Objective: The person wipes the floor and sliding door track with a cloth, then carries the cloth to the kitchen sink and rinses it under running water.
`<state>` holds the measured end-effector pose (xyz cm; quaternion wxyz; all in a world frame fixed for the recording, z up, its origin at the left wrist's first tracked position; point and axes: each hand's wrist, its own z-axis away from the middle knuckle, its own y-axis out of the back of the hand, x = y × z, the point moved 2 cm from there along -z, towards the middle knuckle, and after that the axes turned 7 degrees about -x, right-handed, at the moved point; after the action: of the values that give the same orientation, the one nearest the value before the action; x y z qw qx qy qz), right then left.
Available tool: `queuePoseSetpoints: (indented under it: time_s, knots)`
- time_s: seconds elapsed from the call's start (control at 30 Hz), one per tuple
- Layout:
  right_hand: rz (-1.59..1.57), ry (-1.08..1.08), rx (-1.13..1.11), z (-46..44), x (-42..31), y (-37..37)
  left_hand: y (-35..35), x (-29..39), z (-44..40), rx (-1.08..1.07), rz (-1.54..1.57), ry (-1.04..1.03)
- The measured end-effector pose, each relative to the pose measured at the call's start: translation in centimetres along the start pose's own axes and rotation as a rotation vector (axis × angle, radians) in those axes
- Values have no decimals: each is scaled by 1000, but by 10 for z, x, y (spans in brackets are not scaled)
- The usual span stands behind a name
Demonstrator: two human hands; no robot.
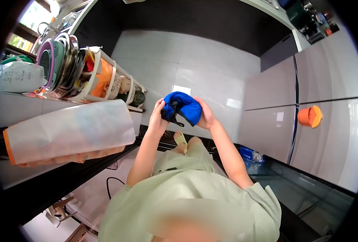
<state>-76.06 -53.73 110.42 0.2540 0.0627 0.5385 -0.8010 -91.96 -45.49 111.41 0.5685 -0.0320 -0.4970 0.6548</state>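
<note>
A bright blue fabric item with black trim and a dark strap [187, 105] is held in front of my body, above the floor. It looks folded or curved, with its dark inner side partly showing. My left hand [159, 117] grips its left edge near the black part, fingers wrapped round it. On the other side my right hand [205, 115] holds the right edge, with the fingers partly hidden behind the cloth.
A white shelf rack [113, 80] with bags and produce stands at the left, beside upright pans and basins [62, 60]. Nearer is a long covered bundle [74, 131]. At right, a grey cabinet front [269, 117] carries an orange cup [309, 117]. Grey tiled floor [155, 52] lies ahead.
</note>
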Motion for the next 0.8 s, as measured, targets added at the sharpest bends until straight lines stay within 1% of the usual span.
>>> queuePoseSetpoints:
  time_s: [0.03,0.1,0.2,0.33,0.43,0.53,0.57,0.7,0.8]
  knots:
    - [21,21,25,-4,-13,-17,-2,12,-8,-21,2,-20]
    - [60,66,48,-26,-31,-21,-18,37,-19,8,32,-33]
    - [62,93,42,-57,-60,-25,-29,66,-48,-44,69,-22]
    - [167,57,-29,-107,-114,-31,-39,113,-107,-103,35,-51]
    - [186,42,37,-161,-162,-27,-51,145,-159,-112,51,-98]
    - [215,-30,7,-209,-222,-39,-72,174,-209,-19,141,-114]
    - [234,-43,-10,-222,-240,-43,-79,185,-225,13,173,-117]
    - [288,-119,-122,-296,-305,-62,-100,232,-272,-7,253,-214]
    - [329,-165,-178,-352,-335,-85,-94,270,-305,-11,249,-288]
